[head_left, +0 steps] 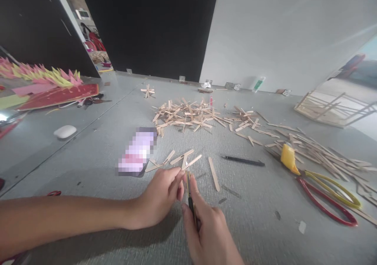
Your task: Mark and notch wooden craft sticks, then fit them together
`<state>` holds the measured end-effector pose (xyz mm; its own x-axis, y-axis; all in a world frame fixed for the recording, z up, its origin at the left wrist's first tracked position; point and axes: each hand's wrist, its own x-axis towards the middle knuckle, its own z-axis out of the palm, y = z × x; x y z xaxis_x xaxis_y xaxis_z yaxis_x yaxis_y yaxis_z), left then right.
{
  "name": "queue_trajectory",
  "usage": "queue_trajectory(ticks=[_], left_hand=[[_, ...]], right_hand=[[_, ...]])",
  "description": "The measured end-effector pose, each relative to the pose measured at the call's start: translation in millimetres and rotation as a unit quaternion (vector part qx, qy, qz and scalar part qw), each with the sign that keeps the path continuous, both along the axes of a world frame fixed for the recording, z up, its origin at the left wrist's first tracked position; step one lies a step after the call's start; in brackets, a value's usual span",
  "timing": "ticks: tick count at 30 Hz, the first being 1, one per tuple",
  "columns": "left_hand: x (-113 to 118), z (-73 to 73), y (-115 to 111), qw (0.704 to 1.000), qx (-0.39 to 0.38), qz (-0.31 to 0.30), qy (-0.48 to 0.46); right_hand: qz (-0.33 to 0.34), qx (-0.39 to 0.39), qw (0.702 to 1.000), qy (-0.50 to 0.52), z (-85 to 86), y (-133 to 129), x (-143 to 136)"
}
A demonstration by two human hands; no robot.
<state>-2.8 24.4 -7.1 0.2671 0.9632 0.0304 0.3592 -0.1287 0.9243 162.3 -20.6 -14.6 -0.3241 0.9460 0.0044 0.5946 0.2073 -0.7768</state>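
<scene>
We see a thin wooden stick [194,161] pinched at its lower end in the fingertips of the left hand [161,190], its free end pointing up and to the right, ahead of both hands. The right hand [210,229], just behind it, is closed around a slim cutting tool [191,204] that points forward at the stick. Our view of the handle is partly covered by the right hand's fingers, and we cannot make out whether its tip touches the wood. Short stick pieces [183,157] lie just beyond the left hand, and a single flat stick [214,173] lies to the right. Near these we find a phone [137,151], its screen pixelated, and a black pen-like tool [243,161]. Farther across the grey surface [97,155], a heap of sticks [188,117] overlaps too densely for us to count. The wire-like frame [338,107] is cut off at the right edge.
</scene>
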Motion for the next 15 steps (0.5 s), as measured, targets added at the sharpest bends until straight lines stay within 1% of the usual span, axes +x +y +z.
queue_trajectory(ticks=[1, 3, 4, 6, 7, 8, 9, 11, 14, 15], left_hand=[[0, 1.3, 0, 1.0, -0.003, -0.002, -0.004], [-1, 3.2, 1, 1.0, -0.011, -0.013, -0.011], [-2, 3.8, 2, 0.999, -0.015, -0.026, -0.015], [-4, 4.4, 2, 0.998, -0.017, -0.061, -0.019], [-4, 4.5, 2, 0.997, -0.016, -0.077, -0.02], [-5, 4.5, 2, 0.996, -0.014, -0.084, -0.021], [-4, 4.4, 1, 0.996, -0.014, -0.083, -0.022], [-3, 4.3, 0, 0.998, -0.017, -0.055, -0.025], [1, 4.7, -1, 0.999, -0.026, -0.003, -0.031], [2, 5.0, -1, 0.999, -0.028, 0.007, -0.032]], right_hand=[[0.009, -0.015, 1.0, 0.005, 6.9, 4, 5], [0.041, -0.045, 0.998, 0.006, 27.3, 19, 24], [0.054, -0.052, 0.997, -0.014, 39.3, 28, 36], [0.089, -0.025, 0.994, -0.055, 61.4, 46, 61], [0.107, -0.043, 0.99, -0.079, 69.0, 53, 70], [0.12, -0.052, 0.987, -0.088, 73.2, 57, 75], [0.11, -0.033, 0.989, -0.089, 73.6, 58, 75], [0.081, -0.006, 0.994, -0.074, 64.0, 52, 65], [0.071, -0.01, 0.996, -0.053, 36.2, 32, 36], [0.055, -0.002, 0.997, -0.048, 27.2, 26, 28]])
